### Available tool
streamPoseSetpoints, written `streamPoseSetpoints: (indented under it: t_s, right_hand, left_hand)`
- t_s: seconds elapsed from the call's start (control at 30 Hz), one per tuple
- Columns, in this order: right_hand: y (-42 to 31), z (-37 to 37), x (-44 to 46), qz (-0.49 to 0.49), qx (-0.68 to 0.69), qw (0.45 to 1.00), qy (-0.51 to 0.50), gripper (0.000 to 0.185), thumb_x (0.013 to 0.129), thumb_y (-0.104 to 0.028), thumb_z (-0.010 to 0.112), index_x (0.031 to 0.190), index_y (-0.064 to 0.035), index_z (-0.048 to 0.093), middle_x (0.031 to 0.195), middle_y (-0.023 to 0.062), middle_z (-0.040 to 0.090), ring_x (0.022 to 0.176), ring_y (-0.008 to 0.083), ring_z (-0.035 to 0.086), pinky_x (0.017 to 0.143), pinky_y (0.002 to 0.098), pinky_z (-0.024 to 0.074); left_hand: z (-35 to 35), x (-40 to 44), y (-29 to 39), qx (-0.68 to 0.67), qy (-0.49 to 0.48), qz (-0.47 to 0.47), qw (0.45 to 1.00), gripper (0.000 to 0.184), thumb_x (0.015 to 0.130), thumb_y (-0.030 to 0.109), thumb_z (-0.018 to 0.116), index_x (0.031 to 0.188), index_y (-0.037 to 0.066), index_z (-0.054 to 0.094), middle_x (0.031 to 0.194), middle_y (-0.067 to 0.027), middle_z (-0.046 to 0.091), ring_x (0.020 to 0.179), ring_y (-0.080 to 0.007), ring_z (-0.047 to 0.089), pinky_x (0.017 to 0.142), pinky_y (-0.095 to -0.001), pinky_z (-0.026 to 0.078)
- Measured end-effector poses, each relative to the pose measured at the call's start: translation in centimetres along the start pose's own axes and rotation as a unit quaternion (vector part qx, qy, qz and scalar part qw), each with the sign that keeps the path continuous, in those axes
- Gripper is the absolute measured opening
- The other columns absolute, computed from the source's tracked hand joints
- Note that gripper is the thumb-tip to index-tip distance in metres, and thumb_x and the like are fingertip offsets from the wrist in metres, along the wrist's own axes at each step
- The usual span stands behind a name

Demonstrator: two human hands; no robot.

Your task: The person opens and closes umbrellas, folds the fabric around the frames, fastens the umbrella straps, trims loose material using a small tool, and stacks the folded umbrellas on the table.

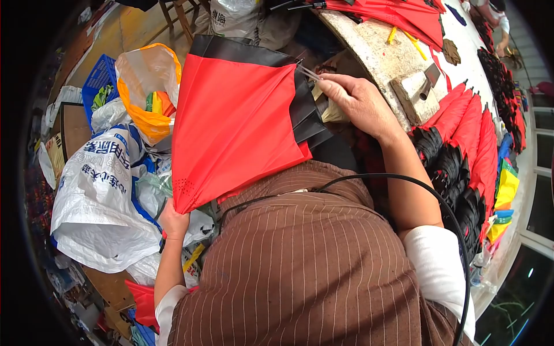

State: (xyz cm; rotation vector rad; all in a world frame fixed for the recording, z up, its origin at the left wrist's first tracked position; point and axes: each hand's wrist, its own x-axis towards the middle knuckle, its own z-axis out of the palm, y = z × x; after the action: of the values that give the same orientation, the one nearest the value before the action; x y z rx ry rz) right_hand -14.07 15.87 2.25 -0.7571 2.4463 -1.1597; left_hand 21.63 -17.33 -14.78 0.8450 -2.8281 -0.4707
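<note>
A red umbrella with a black border lies across my lap, its cloth partly folded into a fan. My left hand is closed around its narrow gathered end at the lower left. At the wide black edge, my right hand pinches two thin metal rods between thumb and fingers. Their far ends meet the black border; whether they are umbrella ribs or a small tool I cannot tell. Cream-coloured material shows under the right hand.
Several folded red and black umbrellas lie at right beside the worktable. A block with a metal piece sits on its edge. At left are a white sack, an orange-rimmed bag and a blue basket. A black cable crosses my apron. Another person is at upper right.
</note>
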Motion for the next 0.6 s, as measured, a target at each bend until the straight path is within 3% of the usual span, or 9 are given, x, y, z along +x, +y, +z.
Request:
streamPoseSetpoints:
  t_s: [0.07,0.23,0.33,0.5,0.6]
  right_hand:
    - [-0.3,0.2,-0.3,0.018,-0.01,1.0,-0.005,0.046,0.089,-0.039,0.057,0.112,0.0012,0.061,0.103,0.0135,0.066,0.095,0.0212,0.062,0.085,0.031,0.0462]
    - [0.0,0.4,0.3,0.04,-0.059,0.997,-0.006,0.047,0.086,-0.04,0.059,0.11,0.0007,0.062,0.1,0.0163,0.067,0.093,0.0219,0.064,0.083,0.0312,0.0472]
    - [0.2,0.8,0.6,0.036,-0.073,0.996,0.023,0.046,0.083,-0.043,0.06,0.103,-0.0021,0.066,0.091,0.0183,0.067,0.088,0.0305,0.064,0.08,0.0351,0.0489]
    - [-0.8,0.6,0.6,0.062,-0.116,0.991,0.013,0.044,0.084,-0.039,0.061,0.104,-0.0009,0.065,0.094,0.0174,0.067,0.087,0.0269,0.066,0.08,0.0326,0.0484]
    - [-0.4,0.6,0.8,0.078,-0.136,0.988,-0.004,0.046,0.083,-0.045,0.057,0.103,-0.0049,0.068,0.086,0.016,0.067,0.086,0.0308,0.064,0.078,0.037,0.0493]
  left_hand:
    - [0.0,0.0,0.1,-0.003,0.001,-0.001,1.0,0.024,0.072,0.022,0.069,0.08,0.006,0.053,0.073,-0.0181,0.059,0.071,-0.0405,0.058,0.059,-0.0441,0.046]
    - [0.1,0.0,0.3,-0.018,0.015,-0.002,1.0,0.022,0.072,0.021,0.068,0.08,0.007,0.053,0.073,-0.018,0.059,0.071,-0.0405,0.058,0.059,-0.0439,0.046]
    - [0.1,0.0,0.4,-0.012,0.013,-0.004,1.0,0.022,0.072,0.021,0.068,0.079,0.007,0.053,0.072,-0.0179,0.059,0.071,-0.0405,0.058,0.058,-0.0437,0.046]
    - [0.1,0.0,0.4,-0.006,0.014,0.003,1.0,0.021,0.072,0.02,0.068,0.078,0.007,0.052,0.071,-0.0175,0.058,0.069,-0.0404,0.057,0.058,-0.0437,0.045]
    - [0.2,0.0,0.3,-0.002,0.016,0.004,1.0,0.022,0.072,0.02,0.068,0.077,0.007,0.052,0.071,-0.0174,0.058,0.069,-0.0403,0.057,0.058,-0.0437,0.045]
